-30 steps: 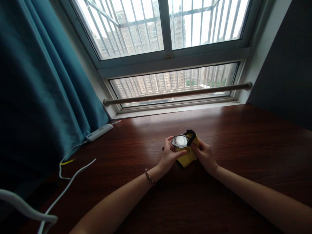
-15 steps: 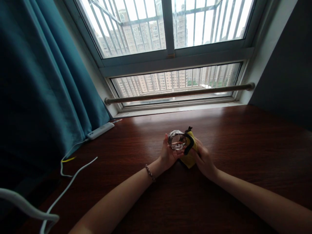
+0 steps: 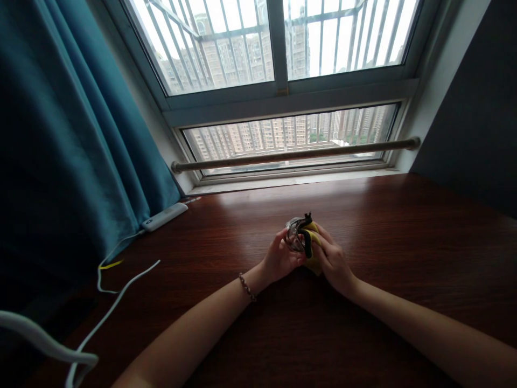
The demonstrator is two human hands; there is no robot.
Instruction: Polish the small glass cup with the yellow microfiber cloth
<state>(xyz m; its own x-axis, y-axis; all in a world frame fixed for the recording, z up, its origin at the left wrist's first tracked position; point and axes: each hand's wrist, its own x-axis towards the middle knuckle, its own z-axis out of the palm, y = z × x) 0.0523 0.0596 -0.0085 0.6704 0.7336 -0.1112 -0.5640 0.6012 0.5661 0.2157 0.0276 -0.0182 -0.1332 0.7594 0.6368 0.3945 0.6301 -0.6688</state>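
A small clear, shiny glass vessel [image 3: 291,241] with a round opening, perhaps a cup, rests in my left hand [image 3: 278,260], whose fingers curl around its side and underneath. My right hand [image 3: 334,262] grips a yellow cloth [image 3: 313,263] with black edging, and a black tab sticks up at its top. The cloth's dark edge lies against the right side of the glass and covers part of its rim. Both hands meet just above the tabletop. The far side of the glass and some of my right fingertips are hidden.
The dark reddish wooden tabletop [image 3: 226,226] runs up to a window with a metal rail [image 3: 299,156]. At the left lie a white power strip [image 3: 165,216], white cables [image 3: 117,307] and a yellow tie [image 3: 111,265], beside a teal curtain [image 3: 121,156].
The glass has turned and tilted toward my right hand, so its opening shows less. The cloth has moved left and now covers more of the rim, with my right hand closer in.
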